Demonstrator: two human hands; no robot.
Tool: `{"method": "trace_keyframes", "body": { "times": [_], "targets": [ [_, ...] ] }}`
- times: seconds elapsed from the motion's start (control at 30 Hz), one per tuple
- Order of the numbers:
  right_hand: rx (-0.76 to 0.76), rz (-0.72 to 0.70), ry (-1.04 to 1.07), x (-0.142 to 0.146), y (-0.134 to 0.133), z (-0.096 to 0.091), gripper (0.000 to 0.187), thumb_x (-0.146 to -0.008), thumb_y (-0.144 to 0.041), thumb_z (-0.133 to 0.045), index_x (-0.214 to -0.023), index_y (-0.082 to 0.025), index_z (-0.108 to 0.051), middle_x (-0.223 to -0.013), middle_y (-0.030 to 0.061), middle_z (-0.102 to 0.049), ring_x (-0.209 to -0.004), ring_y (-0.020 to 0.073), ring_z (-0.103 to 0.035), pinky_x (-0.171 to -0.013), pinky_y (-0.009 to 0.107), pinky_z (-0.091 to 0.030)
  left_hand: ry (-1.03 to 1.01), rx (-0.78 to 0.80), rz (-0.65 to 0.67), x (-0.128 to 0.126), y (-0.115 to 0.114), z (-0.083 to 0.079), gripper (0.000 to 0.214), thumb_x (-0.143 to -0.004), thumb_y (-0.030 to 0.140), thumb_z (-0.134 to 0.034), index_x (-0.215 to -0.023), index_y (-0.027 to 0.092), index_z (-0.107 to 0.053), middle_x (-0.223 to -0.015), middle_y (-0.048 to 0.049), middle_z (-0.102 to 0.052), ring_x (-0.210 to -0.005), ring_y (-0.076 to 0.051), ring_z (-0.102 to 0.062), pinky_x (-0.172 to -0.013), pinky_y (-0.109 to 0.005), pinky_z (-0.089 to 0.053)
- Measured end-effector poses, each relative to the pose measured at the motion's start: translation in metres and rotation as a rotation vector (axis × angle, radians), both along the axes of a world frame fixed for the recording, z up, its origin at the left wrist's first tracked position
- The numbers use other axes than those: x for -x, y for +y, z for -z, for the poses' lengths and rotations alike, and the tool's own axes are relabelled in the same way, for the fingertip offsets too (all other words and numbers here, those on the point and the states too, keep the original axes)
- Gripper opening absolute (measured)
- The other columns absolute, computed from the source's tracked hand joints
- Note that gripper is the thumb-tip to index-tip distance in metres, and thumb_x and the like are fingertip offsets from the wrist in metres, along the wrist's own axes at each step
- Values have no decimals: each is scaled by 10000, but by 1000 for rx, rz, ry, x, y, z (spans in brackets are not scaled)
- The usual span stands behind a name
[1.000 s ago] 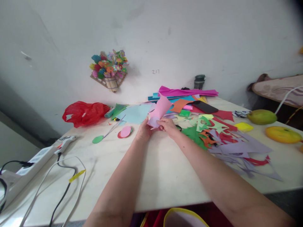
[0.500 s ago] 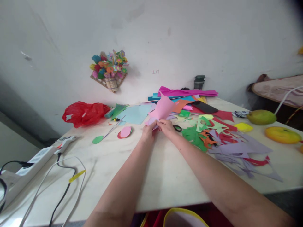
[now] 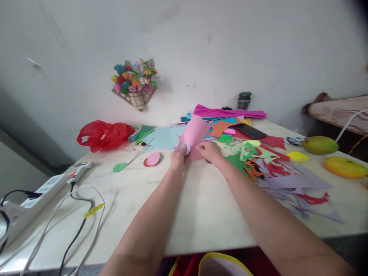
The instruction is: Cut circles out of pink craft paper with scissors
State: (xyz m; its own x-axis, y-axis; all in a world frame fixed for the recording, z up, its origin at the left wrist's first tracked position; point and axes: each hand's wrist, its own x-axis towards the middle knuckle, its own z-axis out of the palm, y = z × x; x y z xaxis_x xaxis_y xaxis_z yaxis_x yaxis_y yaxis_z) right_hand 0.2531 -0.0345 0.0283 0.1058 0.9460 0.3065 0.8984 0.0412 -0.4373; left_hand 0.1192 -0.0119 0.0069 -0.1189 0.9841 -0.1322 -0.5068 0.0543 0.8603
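My left hand (image 3: 178, 158) is closed on a lilac paper circle (image 3: 184, 148), thumb on top, and presses it against a curved sheet of pink paper (image 3: 196, 129) with jagged edges. The sheet stands tilted up behind the circle. My right hand (image 3: 210, 151) is at the sheet's lower right edge with its fingers curled together; what is between the fingertips, if anything, is hidden. A small dark object (image 3: 208, 161), mostly covered, shows beneath that hand. To the left lie stacked pink and red paper circles (image 3: 153, 158) and a green circle (image 3: 119, 167) by a thin strip.
Coloured paper scraps (image 3: 287, 172) spread over the right side of the table, near a black phone (image 3: 250, 131) and two mangoes (image 3: 320, 145). A red plastic bag (image 3: 105, 135) stands back left. A power strip (image 3: 43, 195) with cables (image 3: 94, 211) runs along the left edge.
My right hand has moved slightly right, away from my left. The lilac circle has come into clearer view on the pink sheet, which now stands more open.
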Motion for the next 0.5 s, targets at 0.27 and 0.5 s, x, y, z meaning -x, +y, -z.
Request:
{"method": "trace_keyframes", "body": {
  "times": [0.27,0.5],
  "targets": [
    [368,103,-388,-15,-11,-24,394,-777,-236,-580,-1135,-107,-680,-1159,198,-663,-1062,300,-630,-799,337,-477,-104,35,-32,6,1,-8,71,-752,64,-656,-721,98,-602,-685,-39,-617,-563,-110,-590,-530,-227,-508],
    [378,63,-386,-9,-13,-19,407,-754,-165,-573,-1144,-112,-676,-1152,205,-662,-1070,299,-634,-819,342,-486,-219,78,-95,10,5,-9,139,-755,5,-633,-765,132,-576,-728,-24,-599,-640,-116,-602,-651,-291,-585]
  ]
}}
